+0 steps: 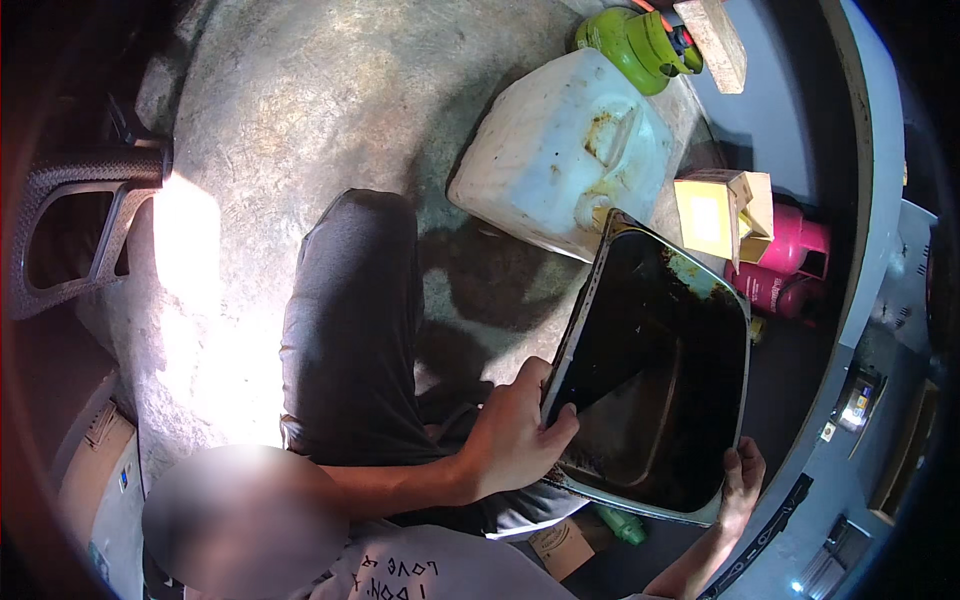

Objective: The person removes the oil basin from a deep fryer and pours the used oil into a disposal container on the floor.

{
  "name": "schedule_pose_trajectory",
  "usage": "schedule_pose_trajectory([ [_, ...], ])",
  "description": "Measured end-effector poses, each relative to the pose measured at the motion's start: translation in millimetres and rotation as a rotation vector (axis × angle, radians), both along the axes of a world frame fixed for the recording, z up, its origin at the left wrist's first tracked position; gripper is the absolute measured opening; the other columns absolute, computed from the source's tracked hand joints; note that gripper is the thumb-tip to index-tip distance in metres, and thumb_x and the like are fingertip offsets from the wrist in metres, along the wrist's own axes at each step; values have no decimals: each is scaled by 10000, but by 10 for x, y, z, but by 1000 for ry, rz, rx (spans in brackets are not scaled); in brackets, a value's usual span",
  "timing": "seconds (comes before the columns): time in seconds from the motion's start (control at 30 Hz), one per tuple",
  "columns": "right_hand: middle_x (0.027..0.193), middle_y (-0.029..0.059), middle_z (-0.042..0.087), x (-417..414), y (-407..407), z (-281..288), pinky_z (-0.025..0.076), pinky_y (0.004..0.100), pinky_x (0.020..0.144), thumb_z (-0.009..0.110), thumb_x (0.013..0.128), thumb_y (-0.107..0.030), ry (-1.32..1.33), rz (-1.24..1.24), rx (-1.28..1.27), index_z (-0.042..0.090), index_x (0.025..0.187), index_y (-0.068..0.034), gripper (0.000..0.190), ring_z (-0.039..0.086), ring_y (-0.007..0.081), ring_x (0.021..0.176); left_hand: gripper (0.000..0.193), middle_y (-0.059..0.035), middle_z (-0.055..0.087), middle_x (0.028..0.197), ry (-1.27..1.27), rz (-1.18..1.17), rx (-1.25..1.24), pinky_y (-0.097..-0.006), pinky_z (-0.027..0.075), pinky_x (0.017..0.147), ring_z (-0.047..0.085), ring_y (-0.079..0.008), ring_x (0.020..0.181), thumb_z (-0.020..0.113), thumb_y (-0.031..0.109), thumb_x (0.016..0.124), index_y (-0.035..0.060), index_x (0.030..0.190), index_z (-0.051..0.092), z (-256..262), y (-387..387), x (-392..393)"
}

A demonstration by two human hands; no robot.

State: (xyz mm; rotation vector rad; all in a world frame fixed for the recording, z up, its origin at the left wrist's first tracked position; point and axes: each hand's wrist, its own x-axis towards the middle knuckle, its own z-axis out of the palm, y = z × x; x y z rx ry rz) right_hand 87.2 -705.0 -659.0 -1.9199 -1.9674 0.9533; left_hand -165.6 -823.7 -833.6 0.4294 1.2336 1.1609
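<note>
Both my hands hold a deep rectangular metal container (pixel 660 457) with rounded corners, tilted over my lap. Its inside is dark and stained, and rust and grime mark the rim. My left hand (pixel 517 431) grips the left side, thumb over the inner edge and fingers on the outer wall. At the lower right corner, my right hand (pixel 742 476) pinches the rim between thumb and fingers. Just beyond the container's far corner lies a large whitish plastic jerrycan (pixel 547 142), dirty around its handle and cap.
A green gas cylinder (pixel 630 45) stands behind the jerrycan, beside a wooden block (pixel 712 45). To the right are an open cardboard box (pixel 712 214) and pink gas cylinders (pixel 780 289). A woven chair (pixel 90 172) is at left; a green bottle (pixel 621 523) lies near my lap.
</note>
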Motion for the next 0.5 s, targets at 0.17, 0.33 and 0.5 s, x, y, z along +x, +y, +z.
schedule_pose_trajectory([
  [0.17,784,-13,568,-2,13,54,343,206,634,592,882,-137,-16,22,-45,570,926,-9,136,452,42,696,274,-78,546,650,-9,4,7,-297,403,509,516,-101,558,619,87,847,-17,1047,463,15,-4,-28],
  [0.33,789,-17,557,12,11,43,341,207,637,589,882,-121,3,3,-25,566,927,-15,117,450,45,706,261,-82,536,640,0,9,15,-299,399,505,517,-107,550,619,81,844,-16,1028,463,23,3,-26],
  [0.5,805,-14,558,10,-14,22,339,209,641,592,881,-122,-6,-25,-6,565,935,-13,124,450,48,716,276,-83,529,624,27,7,21,-302,403,504,520,-113,544,632,105,838,-25,1011,461,51,27,-54],
])
